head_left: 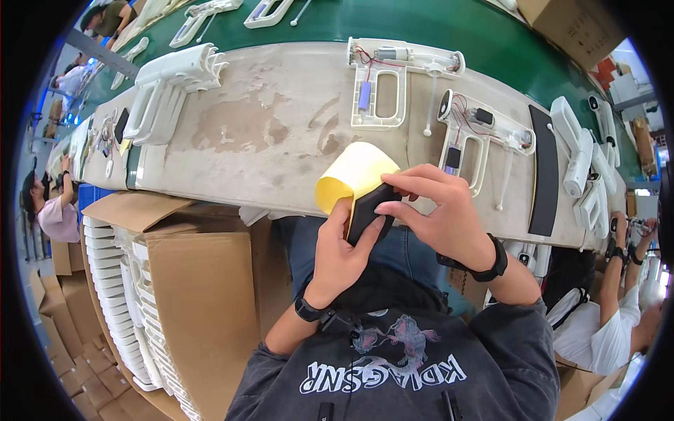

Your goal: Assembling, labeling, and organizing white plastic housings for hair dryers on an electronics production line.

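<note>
In front of my body, at the table's near edge, both hands hold a black foam strip (366, 216) with a curled yellow backing sheet (359, 167). My left hand (335, 258) is closed round the strip's lower end, thumb on the black face. My right hand (441, 212) pinches its upper right edge between thumb and fingers. The yellow sheet curves up and away to the left of the strip. Beyond my right hand lies an open white housing half (484, 130) with red wires and a battery. Another wired housing half (379, 83) lies farther back.
Nested white housings (168, 91) stand at the table's left. Another black strip (543, 175) lies at the right, beside piled white parts (583, 154). A cardboard box (203, 309) full of stacked white pieces stands at my left. Co-workers sit on both sides. A green belt (302, 34) runs behind.
</note>
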### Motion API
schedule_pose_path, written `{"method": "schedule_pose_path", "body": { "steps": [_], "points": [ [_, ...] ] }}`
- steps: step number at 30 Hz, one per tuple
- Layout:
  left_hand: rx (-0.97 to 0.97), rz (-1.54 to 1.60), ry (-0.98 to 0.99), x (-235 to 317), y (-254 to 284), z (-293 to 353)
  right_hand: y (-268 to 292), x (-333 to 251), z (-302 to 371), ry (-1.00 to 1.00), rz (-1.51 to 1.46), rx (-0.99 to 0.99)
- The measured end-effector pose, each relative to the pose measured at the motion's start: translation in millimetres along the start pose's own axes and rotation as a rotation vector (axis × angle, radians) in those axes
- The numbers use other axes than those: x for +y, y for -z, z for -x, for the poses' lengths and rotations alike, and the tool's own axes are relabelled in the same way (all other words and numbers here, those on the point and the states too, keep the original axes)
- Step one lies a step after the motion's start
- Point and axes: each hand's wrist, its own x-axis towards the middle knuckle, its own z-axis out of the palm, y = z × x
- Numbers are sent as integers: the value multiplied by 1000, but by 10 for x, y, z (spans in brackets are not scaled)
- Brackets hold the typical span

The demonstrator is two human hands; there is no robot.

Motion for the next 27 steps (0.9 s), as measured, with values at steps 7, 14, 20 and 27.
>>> {"method": "schedule_pose_path", "body": {
  "steps": [7,14,20,27],
  "points": [
    [-9,-14,-39,-14,188,65,0,-55,-84,23,-95,-104],
    [-93,335,136,-94,320,45,186,98,-471,-290,-394,-403],
    [-19,560,177,-94,339,63,243,398,-1309,-17,231,-27],
    [36,574,195,-112,404,72,72,747,-1494,266,428,-146]
  ]
}}
